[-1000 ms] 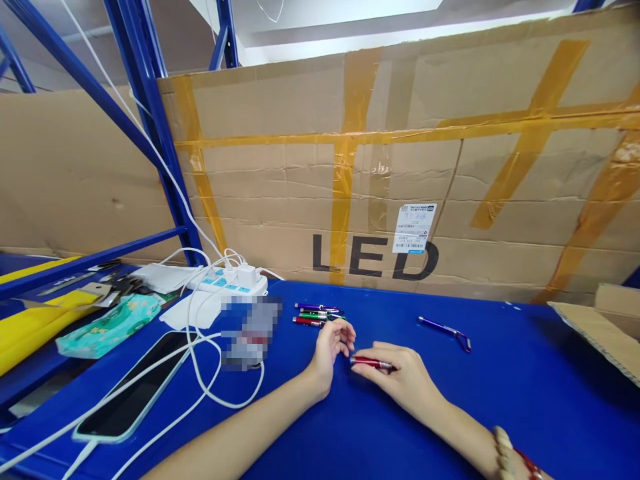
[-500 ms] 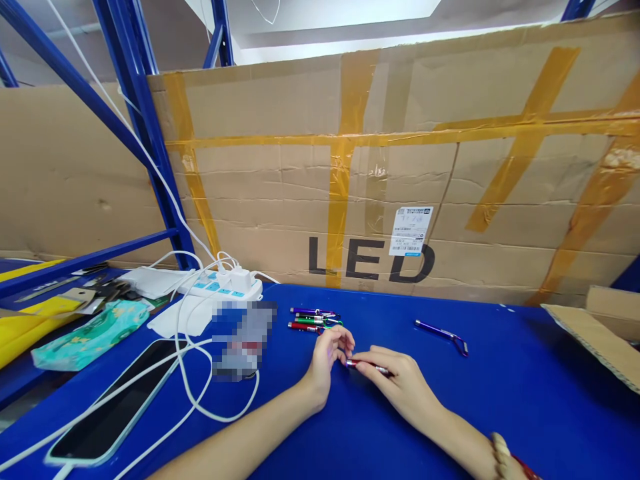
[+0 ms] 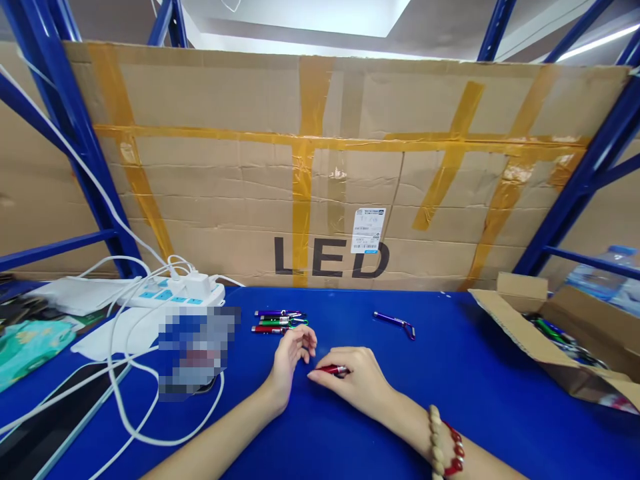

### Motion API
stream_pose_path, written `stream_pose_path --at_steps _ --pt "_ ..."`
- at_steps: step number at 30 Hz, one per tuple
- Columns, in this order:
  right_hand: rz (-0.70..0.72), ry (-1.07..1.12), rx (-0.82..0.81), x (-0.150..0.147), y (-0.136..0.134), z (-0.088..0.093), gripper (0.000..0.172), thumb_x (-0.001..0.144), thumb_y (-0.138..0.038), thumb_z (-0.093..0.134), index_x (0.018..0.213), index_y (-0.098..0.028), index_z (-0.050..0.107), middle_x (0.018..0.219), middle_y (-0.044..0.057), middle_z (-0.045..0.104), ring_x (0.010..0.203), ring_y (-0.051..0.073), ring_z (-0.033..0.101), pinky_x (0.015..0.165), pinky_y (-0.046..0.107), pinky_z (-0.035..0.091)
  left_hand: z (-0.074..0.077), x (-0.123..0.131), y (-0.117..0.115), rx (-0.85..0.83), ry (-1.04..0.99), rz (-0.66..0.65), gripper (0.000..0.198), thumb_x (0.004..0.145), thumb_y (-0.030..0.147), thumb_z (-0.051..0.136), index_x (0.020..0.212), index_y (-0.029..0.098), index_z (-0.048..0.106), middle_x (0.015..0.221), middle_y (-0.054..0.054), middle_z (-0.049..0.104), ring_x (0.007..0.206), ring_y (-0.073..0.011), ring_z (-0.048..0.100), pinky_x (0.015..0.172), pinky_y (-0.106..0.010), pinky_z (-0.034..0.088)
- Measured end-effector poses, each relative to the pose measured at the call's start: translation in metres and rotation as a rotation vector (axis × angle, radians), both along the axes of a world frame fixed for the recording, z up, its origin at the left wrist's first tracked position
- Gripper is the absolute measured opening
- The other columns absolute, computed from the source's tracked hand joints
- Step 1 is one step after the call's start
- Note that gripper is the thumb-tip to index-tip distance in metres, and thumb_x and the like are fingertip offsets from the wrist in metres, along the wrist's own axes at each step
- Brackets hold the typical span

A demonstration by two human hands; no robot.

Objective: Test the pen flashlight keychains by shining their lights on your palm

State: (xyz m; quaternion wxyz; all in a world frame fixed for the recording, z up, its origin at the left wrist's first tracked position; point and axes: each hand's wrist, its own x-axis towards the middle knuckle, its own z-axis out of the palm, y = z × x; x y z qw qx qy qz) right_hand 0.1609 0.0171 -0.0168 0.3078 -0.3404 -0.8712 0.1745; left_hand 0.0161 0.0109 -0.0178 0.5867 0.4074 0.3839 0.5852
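Leftward across the blue table [image 3: 320,433], white cables [image 3: 173,442] looped near a pixelated object [image 3: 197,360], a phone [image 3: 55,419] and a power strip [image 3: 214,297]. Just beyond the left hand [image 3: 287,360], a row of slim tubes [image 3: 273,322]; farther right, one purple tube [image 3: 391,320], then a cardboard box [image 3: 500,323] with flaps spread. Pinched between thumb and fingers of the right hand [image 3: 363,380]: a red tube [image 3: 333,370], pointing toward the loosely curled left, near but apart. Behind, on taped cardboard [image 3: 240,213], black letters [image 3: 327,258] reading "LED", the D overlapped by a white label [image 3: 369,230], print too small to read.
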Motion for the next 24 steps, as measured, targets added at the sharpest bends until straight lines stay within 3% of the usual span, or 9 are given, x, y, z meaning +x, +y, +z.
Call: stream_pose_path --at_steps 9,24 --pt "0.042 0.007 -0.031 0.0016 0.0031 -0.0006 0.027 0.082 -0.045 0.053 0.09 -0.024 0.068 0.079 0.0 0.068 0.064 0.012 0.06 0.06 0.02 0.043 0.0016 0.0033 -0.0024 0.021 0.013 0.028 0.021 0.063 0.037 0.044 0.059 0.016 0.049 0.062 -0.001 0.045 0.059 -0.0135 0.042 0.055 -0.025 0.03" --pt "-0.02 -0.05 0.016 0.0001 0.0057 -0.0054 0.031 0.085 -0.045 0.046 0.087 -0.026 0.07 0.064 0.0 0.06 0.052 0.012 0.052 0.05 0.022 0.038 0.0028 0.0045 -0.0062 0.016 0.047 0.044 0.024 0.06 0.04 0.04 0.058 0.017 0.047 0.063 -0.001 0.043 0.063 -0.0147 0.042 0.057 -0.025 0.029"
